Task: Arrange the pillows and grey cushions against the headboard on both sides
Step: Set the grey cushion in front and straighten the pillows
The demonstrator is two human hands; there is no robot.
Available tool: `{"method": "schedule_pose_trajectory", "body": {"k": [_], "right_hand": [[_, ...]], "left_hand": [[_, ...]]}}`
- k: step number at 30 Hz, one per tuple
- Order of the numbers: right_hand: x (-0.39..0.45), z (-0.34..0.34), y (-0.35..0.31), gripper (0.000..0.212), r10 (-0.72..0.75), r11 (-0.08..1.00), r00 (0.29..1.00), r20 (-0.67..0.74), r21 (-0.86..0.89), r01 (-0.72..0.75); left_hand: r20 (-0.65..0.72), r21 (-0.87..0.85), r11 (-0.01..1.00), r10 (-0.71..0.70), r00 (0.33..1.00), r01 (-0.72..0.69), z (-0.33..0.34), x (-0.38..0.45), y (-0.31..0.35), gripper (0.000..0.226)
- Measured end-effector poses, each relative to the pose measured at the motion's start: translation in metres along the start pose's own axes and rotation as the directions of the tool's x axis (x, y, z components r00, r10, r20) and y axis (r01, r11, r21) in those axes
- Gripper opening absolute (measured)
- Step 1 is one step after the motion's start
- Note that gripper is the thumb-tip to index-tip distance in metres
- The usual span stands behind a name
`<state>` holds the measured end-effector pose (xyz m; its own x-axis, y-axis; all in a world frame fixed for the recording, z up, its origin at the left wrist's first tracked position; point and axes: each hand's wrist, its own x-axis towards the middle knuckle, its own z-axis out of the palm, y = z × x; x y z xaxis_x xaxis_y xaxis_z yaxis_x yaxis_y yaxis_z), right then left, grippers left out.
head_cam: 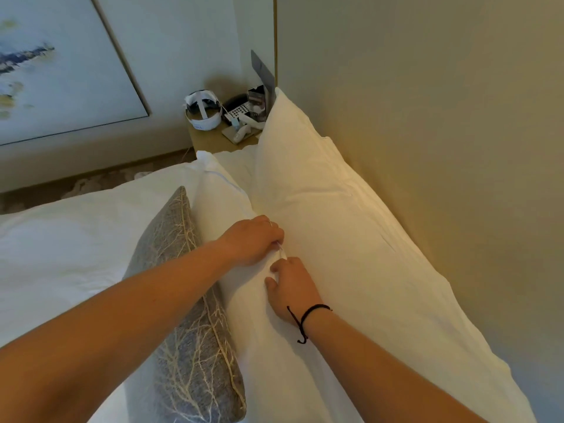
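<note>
Front white pillow [232,209] stands between the grey cushion [183,300] and the back pillow [320,209] leaning on the headboard [427,117]; left hand [251,239] fingers [276,238] curl closed, pinching its top edge fabric, right hand [293,288] fingers bent just beside, grip unclear. Fingertips are buried in the seam between pillows, nightstand tabletop [210,140] clutter is hard to make out. Both forearms reach forward, palms down, black cord [305,319] on right wrist.

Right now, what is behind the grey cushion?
A white pillow stands directly behind the grey cushion; a second pillow leans on the headboard. Their lower parts are hidden.
</note>
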<state>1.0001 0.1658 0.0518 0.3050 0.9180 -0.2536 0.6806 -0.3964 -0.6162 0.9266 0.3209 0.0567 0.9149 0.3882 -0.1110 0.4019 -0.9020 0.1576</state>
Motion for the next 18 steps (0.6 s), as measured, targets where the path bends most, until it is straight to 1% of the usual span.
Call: {"method": "schedule_pose_trajectory", "body": {"k": [2, 4, 5, 7, 10, 11, 13, 14, 16, 18], "right_hand": [[0.024, -0.004, -0.006, 0.028, 0.019, 1.0, 0.999, 0.026, -0.018, -0.019], [0.043, -0.006, -0.011, 0.013, 0.018, 0.997, 0.999, 0.046, -0.07, -0.014], [0.051, -0.006, -0.013, 0.01, 0.014, 0.996, 0.998, 0.059, -0.093, -0.009], [0.065, -0.006, -0.017, 0.019, 0.013, 0.992, 0.995, 0.101, -0.129, 0.0], [0.085, -0.006, -0.026, 0.034, -0.006, 0.986, 0.987, 0.159, -0.166, 0.032], [0.089, -0.007, -0.03, 0.035, -0.011, 0.984, 0.987, 0.163, -0.175, 0.04], [0.097, -0.007, -0.034, 0.029, -0.055, 0.964, 0.982, 0.183, -0.247, 0.1], [0.1, -0.007, -0.035, 0.025, -0.074, 0.953, 0.979, 0.19, -0.275, 0.126], [0.106, -0.006, -0.034, 0.019, -0.096, 0.95, 0.981, 0.168, -0.277, 0.141], [0.11, -0.005, -0.033, 0.016, -0.093, 0.949, 0.985, 0.146, -0.287, 0.132]], "left_hand": [[0.01, -0.043, 0.999, 0.006, 1.0, -0.006, -0.001, 0.002, -0.011, 0.009], [0.046, 0.006, 1.0, 0.015, 0.999, -0.015, -0.003, 0.006, -0.027, 0.01], [0.081, 0.062, 0.998, 0.001, 0.997, -0.006, -0.005, 0.009, -0.036, 0.015], [0.134, 0.193, 0.981, -0.048, 0.99, 0.021, -0.011, 0.02, -0.055, 0.025], [0.121, 0.341, 0.937, -0.122, 0.985, 0.074, -0.019, 0.032, -0.086, 0.031], [0.096, 0.37, 0.922, -0.161, 0.982, 0.115, -0.022, 0.035, -0.096, 0.033], [0.033, 0.387, 0.89, -0.274, 0.961, 0.24, -0.029, 0.042, -0.117, 0.039], [0.01, 0.387, 0.87, -0.336, 0.942, 0.306, -0.032, 0.046, -0.127, 0.043], [-0.008, 0.375, 0.828, -0.446, 0.895, 0.416, -0.038, 0.055, -0.143, 0.047], [-0.046, 0.377, 0.8, -0.487, 0.872, 0.467, -0.043, 0.063, -0.156, 0.044]]}}
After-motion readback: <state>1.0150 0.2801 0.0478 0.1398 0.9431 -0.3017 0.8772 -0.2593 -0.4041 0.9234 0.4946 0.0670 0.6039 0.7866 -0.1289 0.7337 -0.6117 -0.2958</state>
